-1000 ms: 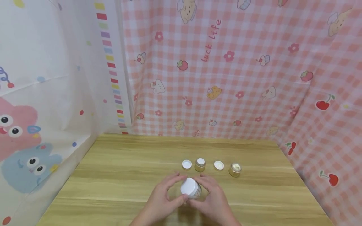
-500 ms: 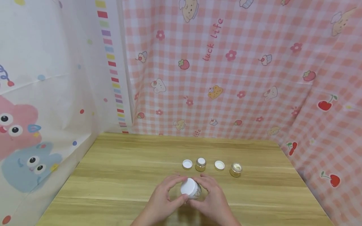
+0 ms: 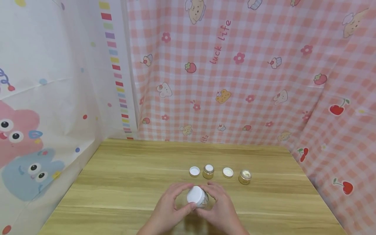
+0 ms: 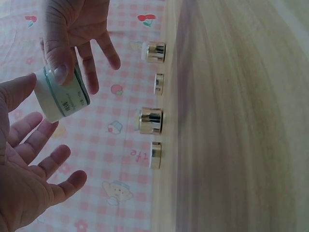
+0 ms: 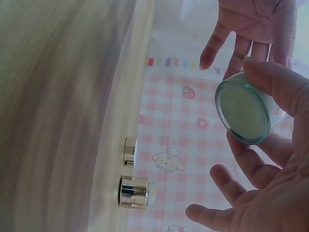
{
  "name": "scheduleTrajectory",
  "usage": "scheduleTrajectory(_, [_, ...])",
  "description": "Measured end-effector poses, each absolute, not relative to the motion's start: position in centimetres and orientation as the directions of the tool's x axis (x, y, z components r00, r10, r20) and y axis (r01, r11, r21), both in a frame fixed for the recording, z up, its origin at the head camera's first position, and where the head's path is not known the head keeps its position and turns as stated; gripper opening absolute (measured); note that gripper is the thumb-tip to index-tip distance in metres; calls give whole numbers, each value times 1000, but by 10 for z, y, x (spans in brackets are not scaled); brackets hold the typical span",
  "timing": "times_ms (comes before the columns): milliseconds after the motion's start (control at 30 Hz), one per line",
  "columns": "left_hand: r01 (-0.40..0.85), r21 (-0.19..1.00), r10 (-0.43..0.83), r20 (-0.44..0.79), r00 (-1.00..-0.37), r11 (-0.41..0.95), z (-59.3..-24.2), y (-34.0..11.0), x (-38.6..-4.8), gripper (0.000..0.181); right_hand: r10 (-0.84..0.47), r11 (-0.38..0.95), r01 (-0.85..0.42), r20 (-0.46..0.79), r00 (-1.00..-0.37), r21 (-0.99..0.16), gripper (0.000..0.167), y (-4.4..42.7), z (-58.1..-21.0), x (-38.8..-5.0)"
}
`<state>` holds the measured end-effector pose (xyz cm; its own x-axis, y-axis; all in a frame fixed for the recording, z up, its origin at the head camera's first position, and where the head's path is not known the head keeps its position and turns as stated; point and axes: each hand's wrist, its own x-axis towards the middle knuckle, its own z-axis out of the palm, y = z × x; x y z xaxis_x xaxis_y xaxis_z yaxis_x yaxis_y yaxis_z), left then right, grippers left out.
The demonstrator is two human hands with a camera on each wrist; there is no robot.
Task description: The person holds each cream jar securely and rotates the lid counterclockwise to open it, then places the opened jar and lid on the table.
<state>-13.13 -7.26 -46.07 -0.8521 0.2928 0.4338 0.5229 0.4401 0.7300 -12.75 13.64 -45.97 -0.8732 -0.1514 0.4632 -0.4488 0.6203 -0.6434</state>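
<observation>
A cosmetic cream jar [image 4: 67, 94] with a white lid [image 3: 195, 195] and a clear glass body is held tilted above the table, between both hands. My left hand [image 3: 168, 205] pinches the lid between thumb and fingertips, its other fingers spread apart in the left wrist view. Around the glass body, my right hand [image 3: 222, 206] grips with thumb and fingers. Printed lettering shows on the jar's side in the left wrist view. The round glass base [image 5: 243, 112] faces the right wrist camera. The lid sits on the jar.
Beyond the hands, a row holds a small upturned lid [image 3: 194, 171], a gold jar [image 3: 208, 172], another upturned lid [image 3: 227, 172] and a second gold jar [image 3: 245, 177]. They stand on a wood-grain table [image 3: 132, 169]. Patterned cloth [image 3: 176, 107] hangs behind and at the sides.
</observation>
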Motion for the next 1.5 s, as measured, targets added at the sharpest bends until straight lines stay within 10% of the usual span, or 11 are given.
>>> scheduleTrajectory(767, [647,628,381,523,-762,433,-458,-78,-135,44,-175,614,-437,427,-887,-657,62,135,-457,-128])
scheduleTrajectory(1500, [594,642,356,475,-805,486,-459,-80,-131,53,-181,610,-393,362,-914,-688,65,135,-458,-126])
